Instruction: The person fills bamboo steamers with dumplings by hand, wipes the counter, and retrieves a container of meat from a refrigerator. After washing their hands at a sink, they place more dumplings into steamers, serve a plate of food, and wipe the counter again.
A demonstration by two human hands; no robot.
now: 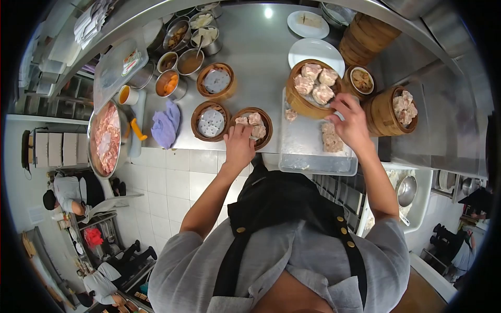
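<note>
My left hand (pixel 240 145) reaches over the near rim of a small bamboo steamer (pixel 269 136), its fingers closed around a pale pink dumpling (pixel 241 120) beside others. My right hand (pixel 350 121) is at the lower right rim of a larger steamer (pixel 293 99) holding several dumplings (pixel 311 71). Its thumb and fingers are apart, with nothing visible between them. Below that steamer lies a translucent tray (pixel 302 151) with more dumplings (pixel 331 138), close to my right hand. Two small steamers with perforated liners (pixel 211 122) (pixel 216 82) stand left of the filled one.
At left are a large bowl of pink meat mixture (pixel 107 138), a purple cloth (pixel 166 125) and metal containers (pixel 190 63). White plates (pixel 313 52), another dumpling steamer (pixel 383 112) and stacked steamers (pixel 368 39) stand at right. Other people (pixel 68 193) are in the background.
</note>
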